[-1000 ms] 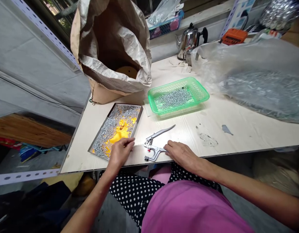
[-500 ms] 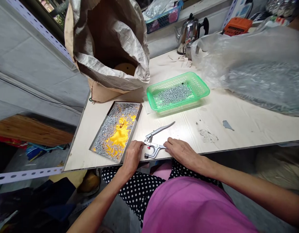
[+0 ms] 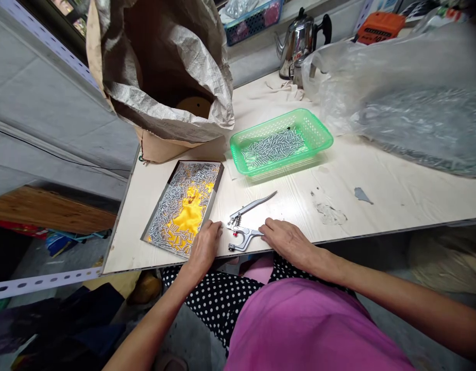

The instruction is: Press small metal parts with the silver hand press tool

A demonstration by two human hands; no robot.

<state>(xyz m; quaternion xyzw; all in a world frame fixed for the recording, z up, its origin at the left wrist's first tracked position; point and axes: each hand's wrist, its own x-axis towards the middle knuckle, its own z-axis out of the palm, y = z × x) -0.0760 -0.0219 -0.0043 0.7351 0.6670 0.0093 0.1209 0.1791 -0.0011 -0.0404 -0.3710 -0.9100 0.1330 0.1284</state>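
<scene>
Silver hand pliers [image 3: 246,222] lie with their handles spread on the pale table [image 3: 377,201], near its front edge. My right hand [image 3: 287,240] rests on the table with its fingers curled over the end of the lower handle. My left hand [image 3: 205,244] sits just left of the pliers' head, fingers pinched together at the jaws; what they hold is too small to make out. Beside my left hand is a flat metal tray [image 3: 156,219] with a yellow bottom, holding several small metal pins.
A green plastic basket [image 3: 319,135] of metal pins stands behind the pliers. A big open paper sack [image 3: 164,77] fills the back left. At the right lies a clear plastic bag [image 3: 408,98] of metal parts, with a steel kettle [image 3: 300,41] behind it.
My left hand has left the tray and moved right to the pliers' head. My right hand has stayed on the handle. The view has tilted down a little.
</scene>
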